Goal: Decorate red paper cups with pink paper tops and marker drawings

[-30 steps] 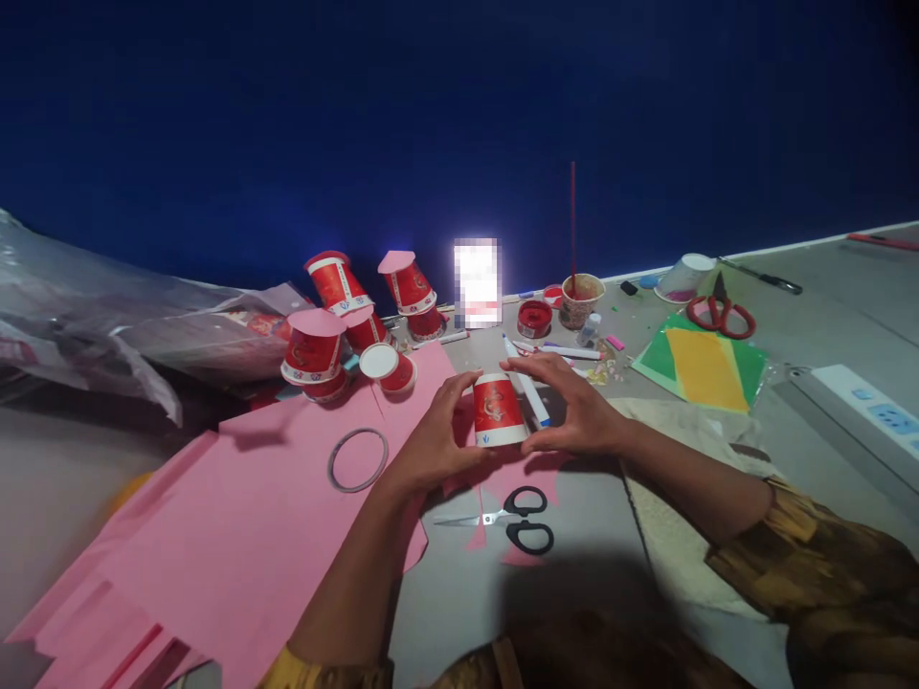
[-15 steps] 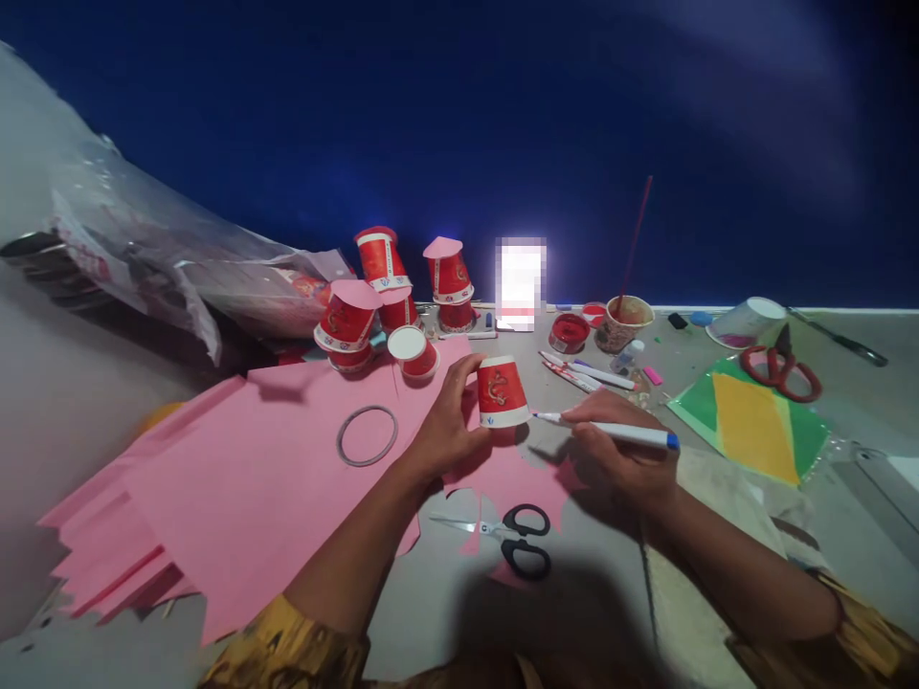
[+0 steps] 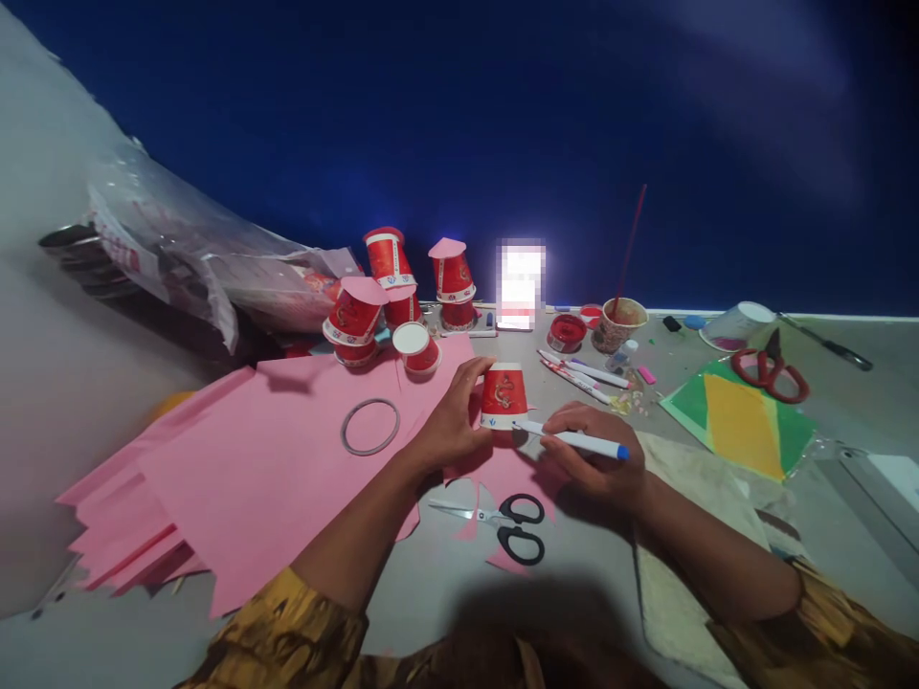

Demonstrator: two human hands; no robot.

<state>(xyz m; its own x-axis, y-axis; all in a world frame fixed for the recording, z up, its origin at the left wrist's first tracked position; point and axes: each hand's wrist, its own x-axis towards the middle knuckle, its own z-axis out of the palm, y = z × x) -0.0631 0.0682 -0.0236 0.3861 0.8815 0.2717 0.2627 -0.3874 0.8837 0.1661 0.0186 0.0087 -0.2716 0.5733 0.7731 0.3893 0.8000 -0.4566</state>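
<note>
A red paper cup with a white band and a dragon print is upside down in my left hand, whose fingers and thumb grip its left side. Small blue marks show on the band. My right hand is closed around a white marker with a blue end, its tip at the band's right part. Beneath the hands lie cut pink paper pieces, and black-handled scissors rest nearer to me.
Pink sheets with a grey ring cover the left. Behind stand stacked red cups, red paint and a brush cup. Red-handled cutters lie on a green-yellow packet at right.
My right hand with the marker has moved left, bringing the tip from beside the cup onto its white band. The cup is turned slightly and sits more upright in my left hand.
</note>
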